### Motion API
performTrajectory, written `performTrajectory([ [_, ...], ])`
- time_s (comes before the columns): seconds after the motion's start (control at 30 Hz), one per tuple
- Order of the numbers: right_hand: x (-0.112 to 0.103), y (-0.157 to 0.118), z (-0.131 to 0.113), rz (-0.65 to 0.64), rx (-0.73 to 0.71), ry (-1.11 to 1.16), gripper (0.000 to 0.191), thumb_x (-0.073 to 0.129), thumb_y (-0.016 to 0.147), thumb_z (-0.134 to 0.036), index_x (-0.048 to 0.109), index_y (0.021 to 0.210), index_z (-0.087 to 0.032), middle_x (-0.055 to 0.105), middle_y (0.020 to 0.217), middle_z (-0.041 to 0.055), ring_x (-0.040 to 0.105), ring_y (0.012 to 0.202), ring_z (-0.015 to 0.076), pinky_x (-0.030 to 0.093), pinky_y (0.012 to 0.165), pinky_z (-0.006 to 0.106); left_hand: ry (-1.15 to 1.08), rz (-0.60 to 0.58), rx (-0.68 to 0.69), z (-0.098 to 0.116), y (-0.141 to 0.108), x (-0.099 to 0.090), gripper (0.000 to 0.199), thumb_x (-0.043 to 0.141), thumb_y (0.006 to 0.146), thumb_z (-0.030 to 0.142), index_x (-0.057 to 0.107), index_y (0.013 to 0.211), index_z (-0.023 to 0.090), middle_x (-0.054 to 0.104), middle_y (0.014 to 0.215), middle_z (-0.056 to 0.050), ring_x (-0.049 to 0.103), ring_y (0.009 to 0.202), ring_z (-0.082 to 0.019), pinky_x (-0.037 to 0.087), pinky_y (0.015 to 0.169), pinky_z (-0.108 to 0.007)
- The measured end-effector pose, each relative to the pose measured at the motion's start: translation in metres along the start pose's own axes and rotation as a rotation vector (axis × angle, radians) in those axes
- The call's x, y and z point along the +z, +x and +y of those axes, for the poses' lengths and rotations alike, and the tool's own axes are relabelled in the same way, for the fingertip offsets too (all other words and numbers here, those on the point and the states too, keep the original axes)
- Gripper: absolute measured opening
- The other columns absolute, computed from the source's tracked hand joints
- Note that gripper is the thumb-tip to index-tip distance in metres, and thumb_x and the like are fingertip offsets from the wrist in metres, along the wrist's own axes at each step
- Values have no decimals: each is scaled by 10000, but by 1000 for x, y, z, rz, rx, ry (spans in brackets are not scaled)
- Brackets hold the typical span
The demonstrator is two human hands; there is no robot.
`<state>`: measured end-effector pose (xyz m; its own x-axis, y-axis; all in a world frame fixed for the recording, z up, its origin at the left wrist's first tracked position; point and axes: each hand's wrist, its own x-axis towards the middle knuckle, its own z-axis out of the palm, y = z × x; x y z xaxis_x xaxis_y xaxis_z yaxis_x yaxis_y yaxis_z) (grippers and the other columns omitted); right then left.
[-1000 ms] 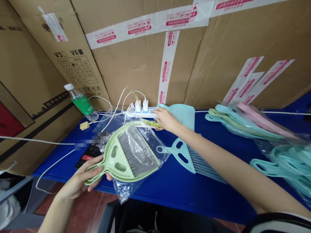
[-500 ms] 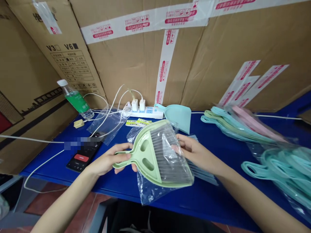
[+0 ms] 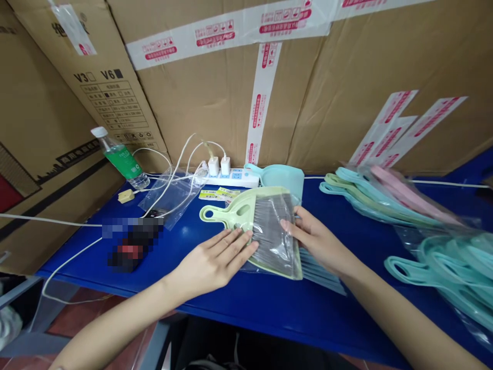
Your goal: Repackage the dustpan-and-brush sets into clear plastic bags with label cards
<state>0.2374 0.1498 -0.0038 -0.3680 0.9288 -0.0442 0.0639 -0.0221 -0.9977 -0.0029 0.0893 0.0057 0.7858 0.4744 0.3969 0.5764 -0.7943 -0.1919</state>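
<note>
"Head view: where is the green dustpan (image 3: 248, 199) sitting?"

"It's sitting between the two hands at the middle of the blue table (image 3: 269, 311), its handle pointing left. A brush (image 3: 265, 226) with grey bristles is nesting in it, and clear film (image 3: 287, 252) is covering the bristles. I can't tell whether the pan's underside is touching the tabletop."

"How is the left hand (image 3: 211, 259) gripping?"

"It's lying palm down, its fingers stretching almost straight over the brush's near side rather than wrapping around it. They're hiding part of a cutout."

"And the right hand (image 3: 316, 236)?"

"It's pinching the pan's right edge, its thumb pressing on the film and some fingers disappearing behind."

"What else is being blocked?"

"A blue brush (image 3: 323, 275) is showing only some bristles beside the right hand. Farther back, a blue dustpan (image 3: 285, 176) is losing its lower part behind the green one. A dark object (image 3: 133, 249) at left is appearing only as pixelated blocks, and a light-blue pile (image 3: 450, 267) is running off the right edge."
</note>
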Motion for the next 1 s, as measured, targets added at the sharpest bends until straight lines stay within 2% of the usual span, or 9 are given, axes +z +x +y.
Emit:
performTrajectory([
  [0.13,-2,-1,2,58,-43,-87,451,630,776,-634,504,974,-249,647,812,2,611,621,162,509,521,308,37,9,30,-10,-1,-6,396,380,977,47,539,1337,92,578,1352,-151,531,1278,-257,470,1082,-398],
  [0.23,-6,-2,-1,79,-51,-62,494,632,757,-681,502,963,-252,663,791,8,623,625,166,530,570,324,-16,-25,-25,-19,-7,-14,407,370,978,43,548,1337,110,569,1361,-146,507,1298,-258,461,1089,-408],
  [0.33,-12,-1,-5,133,-71,-24,536,656,715,-713,490,957,-265,707,856,29,681,760,208,554,695,375,-37,-73,-156,-32,-19,-22,448,349,969,33,554,1346,164,551,1390,-121,484,1322,-248,441,1105,-424],
  [0.47,-22,2,-8,233,-92,24,548,682,694,-695,473,1001,-292,722,980,40,701,872,254,560,687,396,79,-77,-371,-53,-43,-27,516,319,926,5,561,1351,168,566,1380,-131,509,1305,-263,461,1087,-427],
  [0.57,-25,3,-8,256,-98,50,525,686,699,-666,486,1022,-303,716,1068,54,689,967,284,565,717,419,206,-103,-575,-64,-53,-24,556,313,876,-7,563,1349,144,599,1335,-173,578,1237,-294,530,994,-414],
  [0.67,-24,2,-7,232,-76,64,488,676,721,-638,512,1041,-308,716,1087,62,665,1048,298,569,761,427,330,-246,-728,-69,-50,-20,586,302,839,-9,549,1354,118,643,1267,-200,689,1058,-289,592,817,-354],
  [0.8,-19,0,-9,205,-32,94,508,699,702,-633,516,1030,-291,708,1103,71,664,1051,297,572,771,430,437,-438,-891,-68,-32,-22,589,302,819,5,486,1379,2,662,1184,-270,735,788,-301,569,625,-340],
  [0.9,-17,0,-11,210,-8,117,582,737,646,-660,508,1025,-282,704,1112,77,669,1032,290,572,767,420,490,-439,-1009,-61,-21,-31,555,276,841,13,471,1352,-80,680,1065,-316,727,753,-335,532,576,-343],
  [1.0,-16,0,-11,212,-7,122,605,743,632,-673,502,1025,-281,713,1081,71,675,1011,283,573,752,414,484,-473,-1089,-53,-18,-40,476,250,861,27,626,1126,-97,695,811,-299,713,722,-374,501,545,-351],
])
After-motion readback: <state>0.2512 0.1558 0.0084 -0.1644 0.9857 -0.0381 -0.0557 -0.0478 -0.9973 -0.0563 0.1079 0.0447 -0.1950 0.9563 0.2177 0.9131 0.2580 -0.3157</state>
